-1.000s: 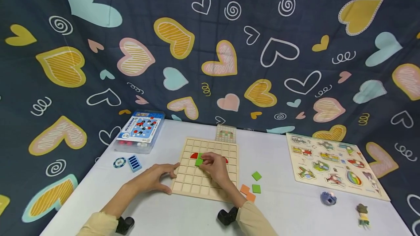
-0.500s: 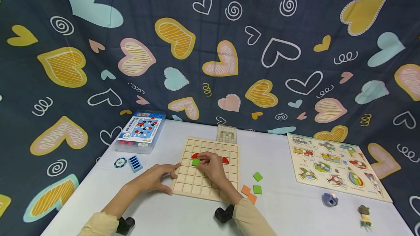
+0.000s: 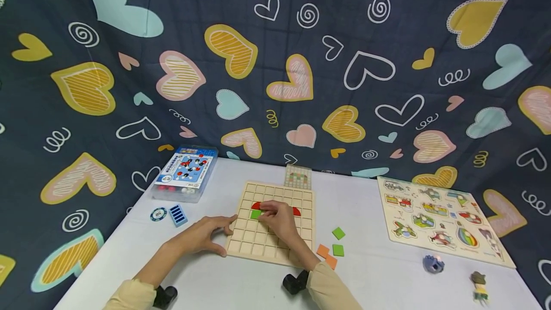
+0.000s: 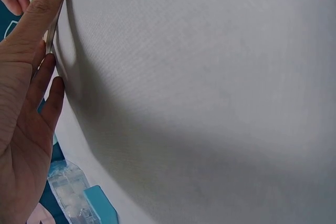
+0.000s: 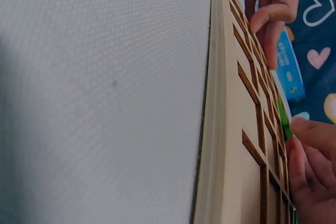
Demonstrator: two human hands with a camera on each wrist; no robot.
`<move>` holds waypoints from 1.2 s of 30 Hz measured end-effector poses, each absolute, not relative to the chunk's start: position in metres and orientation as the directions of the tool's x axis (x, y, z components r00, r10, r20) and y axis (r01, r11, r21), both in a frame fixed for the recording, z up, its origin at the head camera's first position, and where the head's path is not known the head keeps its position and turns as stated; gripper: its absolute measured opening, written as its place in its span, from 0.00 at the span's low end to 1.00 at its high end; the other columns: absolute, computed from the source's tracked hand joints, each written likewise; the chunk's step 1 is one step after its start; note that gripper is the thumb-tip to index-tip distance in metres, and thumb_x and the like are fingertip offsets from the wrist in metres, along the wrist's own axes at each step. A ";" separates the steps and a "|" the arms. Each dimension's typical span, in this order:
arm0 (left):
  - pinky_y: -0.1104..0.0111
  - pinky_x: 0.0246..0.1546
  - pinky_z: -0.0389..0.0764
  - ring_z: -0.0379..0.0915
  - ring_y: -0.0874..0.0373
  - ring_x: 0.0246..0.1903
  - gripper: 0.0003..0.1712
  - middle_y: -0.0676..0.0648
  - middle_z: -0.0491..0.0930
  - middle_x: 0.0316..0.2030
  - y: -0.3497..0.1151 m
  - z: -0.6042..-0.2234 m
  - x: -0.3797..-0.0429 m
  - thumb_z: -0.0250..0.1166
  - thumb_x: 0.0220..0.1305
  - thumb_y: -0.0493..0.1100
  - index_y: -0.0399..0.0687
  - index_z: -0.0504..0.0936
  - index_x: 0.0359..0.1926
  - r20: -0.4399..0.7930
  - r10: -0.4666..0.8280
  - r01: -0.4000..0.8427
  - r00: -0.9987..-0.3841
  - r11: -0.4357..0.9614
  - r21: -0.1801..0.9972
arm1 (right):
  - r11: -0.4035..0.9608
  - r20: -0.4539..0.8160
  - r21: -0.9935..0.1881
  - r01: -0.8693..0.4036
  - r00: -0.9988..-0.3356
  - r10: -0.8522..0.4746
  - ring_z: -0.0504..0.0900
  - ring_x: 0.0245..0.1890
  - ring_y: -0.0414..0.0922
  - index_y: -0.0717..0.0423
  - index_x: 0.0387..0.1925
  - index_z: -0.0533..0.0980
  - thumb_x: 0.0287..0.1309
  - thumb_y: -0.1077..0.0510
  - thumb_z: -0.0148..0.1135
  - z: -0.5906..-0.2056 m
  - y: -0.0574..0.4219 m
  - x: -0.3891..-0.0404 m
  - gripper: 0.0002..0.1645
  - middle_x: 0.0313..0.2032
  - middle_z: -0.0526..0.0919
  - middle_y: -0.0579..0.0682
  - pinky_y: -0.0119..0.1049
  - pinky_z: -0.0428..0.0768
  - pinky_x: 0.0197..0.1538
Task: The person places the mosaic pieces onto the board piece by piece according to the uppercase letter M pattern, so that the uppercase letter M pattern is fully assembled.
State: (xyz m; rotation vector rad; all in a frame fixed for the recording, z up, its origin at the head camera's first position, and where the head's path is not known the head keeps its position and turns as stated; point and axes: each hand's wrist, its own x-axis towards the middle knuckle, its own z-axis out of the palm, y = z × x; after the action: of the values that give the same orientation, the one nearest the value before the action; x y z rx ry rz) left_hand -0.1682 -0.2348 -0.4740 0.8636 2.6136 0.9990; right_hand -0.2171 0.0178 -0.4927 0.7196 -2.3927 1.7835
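Note:
A square wooden grid board (image 3: 254,249) lies mid-table. My left hand (image 3: 202,234) grips its near left corner, fingers along the left edge and thumb at the near edge; the left wrist view shows the thumb (image 4: 42,11) against the rim. Above the board, my right hand (image 3: 279,220) pinches at a green square tile (image 3: 255,214) with thumb and fingertips, low over a cell. In the right wrist view these fingertips meet the green tile (image 5: 284,119). Red rounded pieces (image 3: 256,205) sit in the grid on either side of the right hand, which hides the cells between them.
Right of the board lie loose green tiles (image 3: 338,250) and orange tiles (image 3: 322,251). A pattern card (image 3: 298,177) stands behind it. Left are a boxed set (image 3: 185,174), a round chip (image 3: 158,214) and a blue block (image 3: 178,215). A picture puzzle (image 3: 443,219) and small figures (image 3: 433,264) lie right.
The green tile, tilted in the right fingers a second ago, now lies lower and flatter, slightly left of the fingertips. The right hand has shifted a little left; the left hand keeps its place.

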 end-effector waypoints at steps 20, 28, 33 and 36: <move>0.50 0.64 0.66 0.64 0.42 0.64 0.18 0.39 0.67 0.65 -0.233 -0.472 -0.170 0.76 0.43 0.50 0.54 0.79 0.34 0.013 0.594 0.453 -0.804 0.599 0.660 | 0.152 0.223 -0.951 -0.269 -0.938 -0.267 0.84 0.39 0.59 0.73 0.43 0.78 0.51 0.72 0.67 -0.482 0.052 -0.212 0.15 0.39 0.83 0.68 0.33 0.85 0.42; 0.50 0.64 0.66 0.63 0.41 0.64 0.17 0.39 0.67 0.65 -0.233 -0.473 -0.167 0.77 0.43 0.49 0.54 0.78 0.32 -0.008 0.586 0.437 -0.810 0.614 0.657 | 0.169 0.102 -0.978 -0.126 -0.985 -0.141 0.84 0.41 0.54 0.71 0.45 0.78 0.51 0.71 0.67 -0.477 0.113 -0.206 0.17 0.42 0.83 0.66 0.30 0.84 0.42; 0.49 0.63 0.66 0.63 0.42 0.64 0.18 0.39 0.68 0.65 -0.232 -0.472 -0.167 0.77 0.42 0.48 0.55 0.78 0.32 0.007 0.588 0.449 -0.809 0.609 0.654 | 0.213 0.048 -0.975 -0.062 -0.996 -0.071 0.84 0.40 0.48 0.67 0.45 0.79 0.51 0.71 0.68 -0.470 0.152 -0.196 0.17 0.44 0.83 0.64 0.26 0.83 0.42; 0.49 0.63 0.66 0.63 0.42 0.64 0.18 0.39 0.68 0.65 -0.232 -0.471 -0.168 0.77 0.41 0.48 0.55 0.77 0.32 0.012 0.587 0.451 -0.809 0.608 0.653 | 0.265 0.043 -0.963 -0.054 -0.998 -0.048 0.84 0.39 0.44 0.66 0.45 0.79 0.52 0.70 0.67 -0.468 0.172 -0.186 0.16 0.44 0.83 0.63 0.26 0.83 0.42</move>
State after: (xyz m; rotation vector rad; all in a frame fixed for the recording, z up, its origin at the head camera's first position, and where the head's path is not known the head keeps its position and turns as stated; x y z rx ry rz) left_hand -0.1676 -0.2324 -0.4712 0.8601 2.6295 0.9836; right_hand -0.1863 0.1723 -0.4679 0.1007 -2.4943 1.8985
